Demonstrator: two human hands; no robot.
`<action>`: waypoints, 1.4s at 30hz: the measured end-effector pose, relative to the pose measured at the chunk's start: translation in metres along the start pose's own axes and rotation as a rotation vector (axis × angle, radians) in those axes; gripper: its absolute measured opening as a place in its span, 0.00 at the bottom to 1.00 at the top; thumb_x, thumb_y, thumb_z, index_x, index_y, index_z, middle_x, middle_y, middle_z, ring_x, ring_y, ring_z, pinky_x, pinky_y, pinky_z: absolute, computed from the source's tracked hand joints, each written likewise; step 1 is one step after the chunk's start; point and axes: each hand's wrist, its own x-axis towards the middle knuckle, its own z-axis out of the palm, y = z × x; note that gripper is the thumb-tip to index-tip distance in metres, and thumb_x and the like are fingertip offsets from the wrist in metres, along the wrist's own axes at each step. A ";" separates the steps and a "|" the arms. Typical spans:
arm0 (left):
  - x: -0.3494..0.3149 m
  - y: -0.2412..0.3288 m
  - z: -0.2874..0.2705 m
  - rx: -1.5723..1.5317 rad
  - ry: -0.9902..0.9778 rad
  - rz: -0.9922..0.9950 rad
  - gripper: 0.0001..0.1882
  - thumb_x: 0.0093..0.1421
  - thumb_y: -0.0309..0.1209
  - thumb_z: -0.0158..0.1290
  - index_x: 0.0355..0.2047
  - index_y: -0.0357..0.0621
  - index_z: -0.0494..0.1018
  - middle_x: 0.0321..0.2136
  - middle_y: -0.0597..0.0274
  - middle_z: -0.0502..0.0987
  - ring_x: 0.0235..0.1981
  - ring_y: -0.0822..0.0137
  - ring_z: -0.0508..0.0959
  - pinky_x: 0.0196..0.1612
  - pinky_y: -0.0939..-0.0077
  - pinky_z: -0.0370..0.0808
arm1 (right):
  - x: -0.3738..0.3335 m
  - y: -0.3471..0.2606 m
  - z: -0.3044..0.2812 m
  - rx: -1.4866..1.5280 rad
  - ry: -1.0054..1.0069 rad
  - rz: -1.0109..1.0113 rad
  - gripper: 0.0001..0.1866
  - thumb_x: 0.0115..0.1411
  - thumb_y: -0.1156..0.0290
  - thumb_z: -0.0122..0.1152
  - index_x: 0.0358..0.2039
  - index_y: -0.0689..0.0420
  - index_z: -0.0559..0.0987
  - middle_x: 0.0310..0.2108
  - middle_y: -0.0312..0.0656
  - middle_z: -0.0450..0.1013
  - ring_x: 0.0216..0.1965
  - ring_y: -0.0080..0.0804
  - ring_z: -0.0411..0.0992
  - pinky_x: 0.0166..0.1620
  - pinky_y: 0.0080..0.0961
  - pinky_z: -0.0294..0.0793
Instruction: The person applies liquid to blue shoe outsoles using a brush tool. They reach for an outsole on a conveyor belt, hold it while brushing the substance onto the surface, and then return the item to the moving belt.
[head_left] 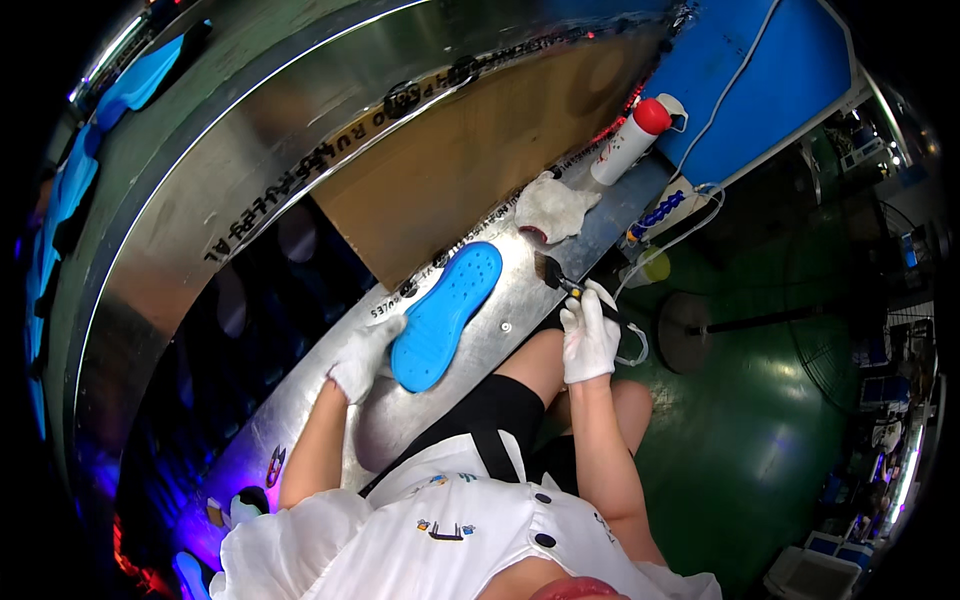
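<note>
insole, blue, lies on the metal bench, its long axis slanting from lower left to upper right, holed end pointing away, heel end toward the person. the gloved left hand touches its left edge near the heel; whether those fingers pinch or only press, i cannot tell. the gloved right hand pinches a brush between bent fingers, bristles up-left. bare metal separates insole and brush; cardboard borders the far side. the glove partly hides the brush handle; the dark space beyond is hard to read.
</note>
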 end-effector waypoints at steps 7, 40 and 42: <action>0.054 0.085 0.078 0.843 0.271 0.939 0.13 0.59 0.37 0.51 0.38 0.42 0.75 0.36 0.51 0.77 0.39 0.50 0.77 0.45 0.62 0.74 | 0.014 -0.014 -0.017 0.008 0.140 -0.113 0.11 0.63 0.76 0.57 0.46 0.58 0.72 0.32 0.35 0.70 0.28 0.18 0.70 0.28 0.15 0.72; 0.032 0.108 0.130 -1.352 -0.648 0.602 0.22 0.63 0.31 0.54 0.58 0.50 0.66 0.51 0.62 0.72 0.51 0.63 0.72 0.56 0.65 0.70 | -0.008 0.003 0.035 -0.949 -0.373 -1.168 0.18 0.48 0.80 0.69 0.42 0.58 0.81 0.43 0.49 0.77 0.41 0.45 0.75 0.47 0.35 0.76; 0.039 0.098 0.131 -1.360 -0.597 0.568 0.23 0.62 0.31 0.55 0.58 0.52 0.66 0.50 0.62 0.73 0.50 0.63 0.73 0.55 0.64 0.71 | -0.009 0.000 0.037 -0.990 -0.391 -1.223 0.19 0.46 0.79 0.70 0.42 0.58 0.81 0.43 0.48 0.77 0.40 0.44 0.75 0.45 0.35 0.76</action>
